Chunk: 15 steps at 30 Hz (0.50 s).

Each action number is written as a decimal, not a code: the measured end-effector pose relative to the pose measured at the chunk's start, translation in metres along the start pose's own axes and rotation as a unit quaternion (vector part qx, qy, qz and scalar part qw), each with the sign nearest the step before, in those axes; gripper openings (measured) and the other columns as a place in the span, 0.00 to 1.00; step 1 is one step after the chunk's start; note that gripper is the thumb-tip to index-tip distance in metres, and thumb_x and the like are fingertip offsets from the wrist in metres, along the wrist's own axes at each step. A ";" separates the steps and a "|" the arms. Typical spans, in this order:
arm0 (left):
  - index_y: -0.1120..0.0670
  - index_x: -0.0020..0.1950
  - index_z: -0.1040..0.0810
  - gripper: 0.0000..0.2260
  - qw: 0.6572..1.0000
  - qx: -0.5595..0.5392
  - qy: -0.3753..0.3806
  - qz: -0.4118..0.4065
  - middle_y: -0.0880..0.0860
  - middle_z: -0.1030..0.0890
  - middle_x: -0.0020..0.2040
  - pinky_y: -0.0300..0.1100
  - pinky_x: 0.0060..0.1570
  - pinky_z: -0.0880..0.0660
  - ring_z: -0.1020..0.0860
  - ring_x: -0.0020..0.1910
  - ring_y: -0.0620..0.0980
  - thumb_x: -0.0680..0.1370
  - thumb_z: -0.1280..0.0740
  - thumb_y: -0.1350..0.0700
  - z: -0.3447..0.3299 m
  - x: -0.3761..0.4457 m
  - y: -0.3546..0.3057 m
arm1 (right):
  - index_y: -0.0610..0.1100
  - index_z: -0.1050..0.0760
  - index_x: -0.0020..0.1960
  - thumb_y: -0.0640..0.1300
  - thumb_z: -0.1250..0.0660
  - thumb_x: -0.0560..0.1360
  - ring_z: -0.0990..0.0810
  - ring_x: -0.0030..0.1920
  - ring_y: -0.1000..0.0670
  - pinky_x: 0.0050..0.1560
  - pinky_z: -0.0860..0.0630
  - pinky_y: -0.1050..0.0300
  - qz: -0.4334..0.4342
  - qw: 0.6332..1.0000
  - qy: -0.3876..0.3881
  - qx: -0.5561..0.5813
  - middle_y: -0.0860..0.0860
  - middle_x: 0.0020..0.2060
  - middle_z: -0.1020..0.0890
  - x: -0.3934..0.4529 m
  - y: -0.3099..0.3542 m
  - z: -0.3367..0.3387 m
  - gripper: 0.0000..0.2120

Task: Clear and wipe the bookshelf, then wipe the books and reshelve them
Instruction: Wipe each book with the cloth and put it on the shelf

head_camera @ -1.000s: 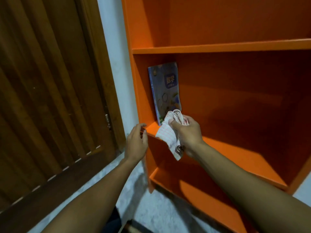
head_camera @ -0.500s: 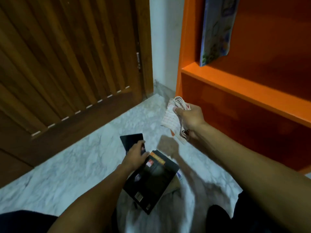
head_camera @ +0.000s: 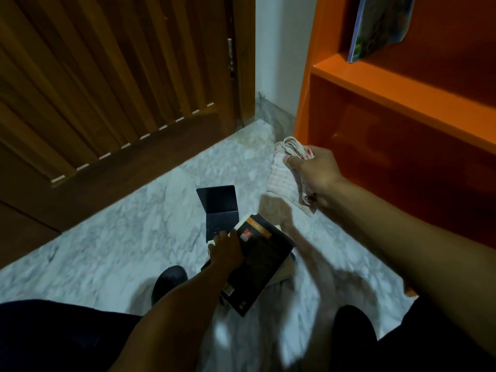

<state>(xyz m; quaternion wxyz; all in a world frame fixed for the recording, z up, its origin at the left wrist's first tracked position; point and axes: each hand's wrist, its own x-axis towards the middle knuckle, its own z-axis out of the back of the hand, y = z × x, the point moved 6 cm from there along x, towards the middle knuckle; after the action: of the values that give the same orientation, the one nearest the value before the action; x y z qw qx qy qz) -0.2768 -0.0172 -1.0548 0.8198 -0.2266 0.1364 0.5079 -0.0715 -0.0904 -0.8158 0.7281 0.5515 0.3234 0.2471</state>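
Left hand (head_camera: 226, 247) on black book (head_camera: 257, 267); cloth (head_camera: 288, 173) in right hand (head_camera: 314, 174)

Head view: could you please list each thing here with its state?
Left hand: gripping the black book above the floor.
Right hand: holding the bunched cloth.
Blue book: upright on the orange shelf.
Dark folder: open on the floor.

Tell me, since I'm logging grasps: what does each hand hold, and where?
Left hand grips the black book near its top-left edge; right hand holds the bunched checked cloth.
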 end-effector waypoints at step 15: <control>0.50 0.38 0.29 0.11 0.955 -0.284 -0.015 -0.081 0.54 0.26 0.34 0.44 0.33 0.28 0.26 0.31 0.52 0.80 0.33 0.55 0.083 -0.005 -0.041 | 0.40 0.29 0.51 0.38 0.35 0.79 0.30 0.27 0.50 0.25 0.34 0.61 -0.005 0.998 -0.056 0.011 0.45 0.32 0.27 0.007 -0.005 0.034 0.03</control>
<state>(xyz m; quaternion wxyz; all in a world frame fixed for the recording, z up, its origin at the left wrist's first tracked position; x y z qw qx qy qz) -0.2427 0.0057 -0.9711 0.7623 -0.4524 -0.0447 0.4606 -0.0411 -0.1085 -0.8160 0.7399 0.5711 0.2879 0.2086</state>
